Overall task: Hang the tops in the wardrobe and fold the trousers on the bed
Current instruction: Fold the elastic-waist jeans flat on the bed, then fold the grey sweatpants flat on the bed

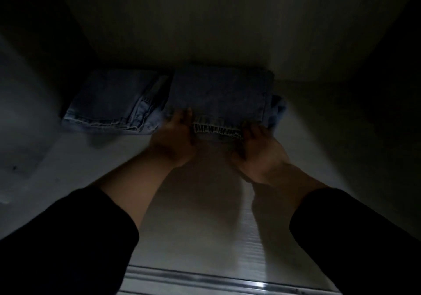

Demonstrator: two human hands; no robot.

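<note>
Two folded pairs of blue jeans lie side by side on a pale shelf (205,203) inside a dim wardrobe. The lighter folded jeans (114,100) are at the left. The darker folded jeans (218,94) are in the middle, against the back wall, with a frayed hem facing me. My left hand (175,139) grips the near left corner of the darker jeans. At the near right corner my right hand (257,148) grips the same jeans, fingers curled at the hem. Both forearms come out of black sleeves.
The wardrobe's back wall (227,21) stands just behind the jeans and dark side walls close in left and right. A metal sliding-door rail (227,281) runs along the shelf's near edge. Bare shelf lies to the right of the jeans.
</note>
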